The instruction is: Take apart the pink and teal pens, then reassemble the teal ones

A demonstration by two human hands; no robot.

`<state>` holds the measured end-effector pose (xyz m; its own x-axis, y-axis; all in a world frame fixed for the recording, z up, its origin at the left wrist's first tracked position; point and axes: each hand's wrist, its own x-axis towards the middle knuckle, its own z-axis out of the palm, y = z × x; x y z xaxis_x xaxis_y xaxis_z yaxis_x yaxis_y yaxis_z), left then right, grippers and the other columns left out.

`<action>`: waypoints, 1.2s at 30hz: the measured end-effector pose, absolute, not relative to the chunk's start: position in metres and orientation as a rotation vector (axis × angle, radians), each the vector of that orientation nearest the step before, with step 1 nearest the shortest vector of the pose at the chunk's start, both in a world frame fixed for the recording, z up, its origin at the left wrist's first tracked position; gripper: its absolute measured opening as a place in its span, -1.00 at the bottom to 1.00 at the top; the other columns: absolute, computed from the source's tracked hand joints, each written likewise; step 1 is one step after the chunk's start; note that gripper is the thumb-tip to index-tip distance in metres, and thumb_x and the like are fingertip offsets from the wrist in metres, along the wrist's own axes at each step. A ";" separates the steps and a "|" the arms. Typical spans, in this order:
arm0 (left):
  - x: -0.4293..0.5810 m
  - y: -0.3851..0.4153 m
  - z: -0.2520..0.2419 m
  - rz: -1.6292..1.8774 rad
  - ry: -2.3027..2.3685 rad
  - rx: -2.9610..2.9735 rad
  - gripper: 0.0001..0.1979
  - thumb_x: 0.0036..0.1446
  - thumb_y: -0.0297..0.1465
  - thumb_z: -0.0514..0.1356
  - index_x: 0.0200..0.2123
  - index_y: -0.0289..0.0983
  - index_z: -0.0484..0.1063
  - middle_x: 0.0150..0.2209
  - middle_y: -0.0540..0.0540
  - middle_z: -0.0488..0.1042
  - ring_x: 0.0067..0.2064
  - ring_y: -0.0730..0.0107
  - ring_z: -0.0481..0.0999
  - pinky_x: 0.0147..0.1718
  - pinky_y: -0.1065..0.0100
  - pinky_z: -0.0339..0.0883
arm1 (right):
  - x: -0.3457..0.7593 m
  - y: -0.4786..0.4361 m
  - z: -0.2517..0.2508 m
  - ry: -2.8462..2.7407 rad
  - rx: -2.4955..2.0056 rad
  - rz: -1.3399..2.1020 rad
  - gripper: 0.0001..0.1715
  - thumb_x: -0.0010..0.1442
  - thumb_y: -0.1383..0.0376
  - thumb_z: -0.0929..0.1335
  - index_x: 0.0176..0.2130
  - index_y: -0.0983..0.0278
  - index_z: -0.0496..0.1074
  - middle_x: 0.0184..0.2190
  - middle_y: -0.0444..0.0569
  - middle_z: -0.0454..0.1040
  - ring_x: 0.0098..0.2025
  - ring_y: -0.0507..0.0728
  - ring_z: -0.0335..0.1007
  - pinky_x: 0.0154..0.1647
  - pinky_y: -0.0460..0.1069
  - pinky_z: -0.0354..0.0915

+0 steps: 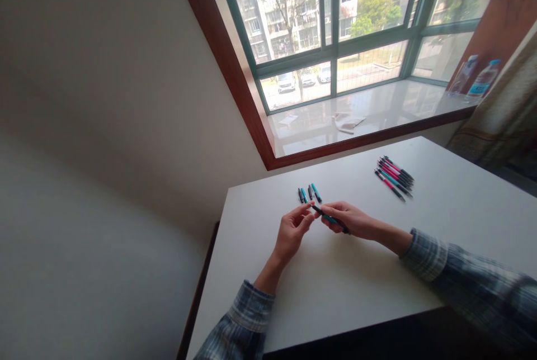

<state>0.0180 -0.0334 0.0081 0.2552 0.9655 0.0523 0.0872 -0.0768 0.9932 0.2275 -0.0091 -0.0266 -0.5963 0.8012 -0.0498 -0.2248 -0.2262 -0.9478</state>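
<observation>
My right hand (344, 220) grips a black and teal retractable pen (330, 217) near its rear half, with the pen's tip pointing left. My left hand (292, 234) is raised just beside the pen's tip, its fingers curled and a small gap between them. Nothing shows in that hand. Just beyond both hands, several short black and teal pen pieces (308, 193) lie on the white table (356, 276). Further right lies a bundle of pink, teal and black pens (394, 177).
The table's far edge runs below a glossy window sill (369, 105) holding papers (347, 122) and two bottles (474, 76). A curtain (503, 103) hangs at the right. The table's left edge drops away beside a bare wall (104, 125).
</observation>
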 end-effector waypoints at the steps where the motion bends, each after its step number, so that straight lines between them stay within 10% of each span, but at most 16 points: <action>1: 0.021 -0.035 0.009 1.007 1.033 1.407 -0.44 0.20 -0.10 0.32 0.15 -0.33 0.55 -0.42 -0.03 0.44 -0.45 0.51 0.24 -0.44 0.41 0.18 | 0.226 -0.011 -0.025 -1.308 -0.701 1.919 -0.49 0.31 -0.08 0.41 -0.17 0.34 0.56 -0.49 -0.15 0.26 -0.53 -0.04 0.08 -0.52 -0.09 0.02; 10: 0.020 -0.034 0.010 1.149 0.967 1.077 -0.67 0.11 -0.16 0.41 -0.22 -0.31 0.60 -0.48 0.03 0.34 -0.42 0.51 0.27 -0.37 0.41 0.21 | 0.228 -0.020 -0.014 -1.210 -0.545 2.197 -0.59 0.29 0.09 0.48 -0.04 0.35 0.58 -0.34 -0.05 0.40 -0.37 0.00 0.28 -0.36 -0.10 0.22; 18: 0.019 -0.036 0.016 0.981 0.786 1.033 -0.48 0.15 -0.20 0.41 0.11 -0.32 0.56 -0.43 0.02 0.36 -0.40 0.53 0.25 -0.31 0.38 0.18 | 0.223 -0.024 -0.023 -1.054 -0.494 2.241 -0.61 0.37 0.06 0.41 -0.06 0.33 0.53 -0.40 -0.10 0.39 -0.46 -0.05 0.25 -0.43 -0.13 0.17; 36: 0.014 -0.032 0.001 1.061 0.861 1.132 -0.57 0.09 -0.11 0.44 -0.17 -0.37 0.64 -0.46 -0.05 0.44 -0.40 0.43 0.38 -0.34 0.36 0.30 | 0.227 -0.025 -0.014 -1.493 -0.580 2.056 -0.52 0.35 -0.02 0.41 -0.14 0.37 0.56 -0.24 0.08 0.57 -0.22 0.09 0.48 -0.21 -0.04 0.38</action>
